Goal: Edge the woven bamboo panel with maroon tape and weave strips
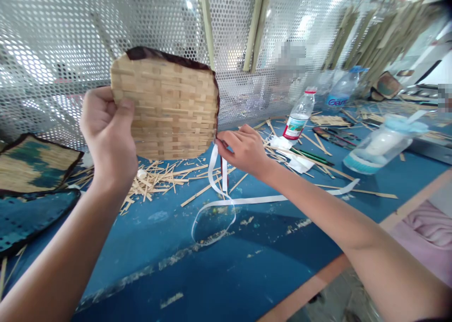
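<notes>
My left hand (109, 124) grips the left edge of a woven bamboo panel (169, 105), thumb on the near face and fingers behind. The panel is held upright above the table, with dark brown edging (169, 58) along its top and right side. At its lower right corner my right hand (243, 148) pinches the end of the edging with thumb and forefinger. Below these fingers hangs a white backing strip (225, 171), which loops down onto the table and trails to the right. A thin brown strip dangles beside it.
Bamboo slivers (155, 181) lie heaped on the blue table (158, 261). Painted woven panels (38, 162) rest at the left. A red-capped bottle (298, 117), a lidded plastic cup (381, 145) and a large clear bottle (344, 89) stand at the right. Perforated metal mesh (158, 20) rises behind.
</notes>
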### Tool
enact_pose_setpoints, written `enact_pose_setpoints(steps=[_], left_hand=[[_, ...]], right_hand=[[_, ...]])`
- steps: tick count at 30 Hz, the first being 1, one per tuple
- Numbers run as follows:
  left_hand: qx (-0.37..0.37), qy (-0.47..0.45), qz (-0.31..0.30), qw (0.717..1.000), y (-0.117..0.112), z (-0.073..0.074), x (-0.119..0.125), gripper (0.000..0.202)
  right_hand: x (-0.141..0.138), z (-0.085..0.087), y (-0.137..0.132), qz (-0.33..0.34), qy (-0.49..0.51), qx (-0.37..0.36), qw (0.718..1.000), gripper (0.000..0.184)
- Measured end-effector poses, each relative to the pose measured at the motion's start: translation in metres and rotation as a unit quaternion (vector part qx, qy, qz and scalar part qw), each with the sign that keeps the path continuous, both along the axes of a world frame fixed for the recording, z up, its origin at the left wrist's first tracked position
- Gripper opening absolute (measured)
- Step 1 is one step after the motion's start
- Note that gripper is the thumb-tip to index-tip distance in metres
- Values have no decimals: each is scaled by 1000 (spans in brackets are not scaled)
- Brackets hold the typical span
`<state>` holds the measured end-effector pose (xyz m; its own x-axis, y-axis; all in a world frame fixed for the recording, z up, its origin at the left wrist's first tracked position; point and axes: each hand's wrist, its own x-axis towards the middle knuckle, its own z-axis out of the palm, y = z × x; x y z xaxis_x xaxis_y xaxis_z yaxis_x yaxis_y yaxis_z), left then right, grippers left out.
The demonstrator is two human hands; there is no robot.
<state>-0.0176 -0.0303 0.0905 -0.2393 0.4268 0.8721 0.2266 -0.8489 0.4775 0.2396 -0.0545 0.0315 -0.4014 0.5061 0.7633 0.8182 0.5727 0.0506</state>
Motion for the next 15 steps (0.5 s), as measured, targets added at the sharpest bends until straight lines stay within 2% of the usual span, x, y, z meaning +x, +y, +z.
enact_pose_setpoints(steps=[4, 7, 9, 11, 13, 15], left_hand=[[2, -11, -14, 1000, 0, -1, 3, 22], [-4, -31, -32, 999, 0, -1, 4, 21], [-9, -38, -39, 998, -2, 0, 5, 19], [-11, -36, -40, 999, -3, 1, 5, 17], [-10, -33, -39, 999, -4, 1, 6, 15], [-6, -38, -35, 999, -3, 1, 7, 17]], right_hand=[[-3, -3, -5, 57, 35, -7, 998, 30], [1, 1, -6, 105, 152, -68, 981, 36], [7, 6, -1, 143, 267, -131, 944, 35], [11, 10, 7, 202, 349, -191, 895, 31], [12, 12, 15, 269, 374, -239, 854, 31], [10, 10, 20, 316, 378, -265, 829, 33]])
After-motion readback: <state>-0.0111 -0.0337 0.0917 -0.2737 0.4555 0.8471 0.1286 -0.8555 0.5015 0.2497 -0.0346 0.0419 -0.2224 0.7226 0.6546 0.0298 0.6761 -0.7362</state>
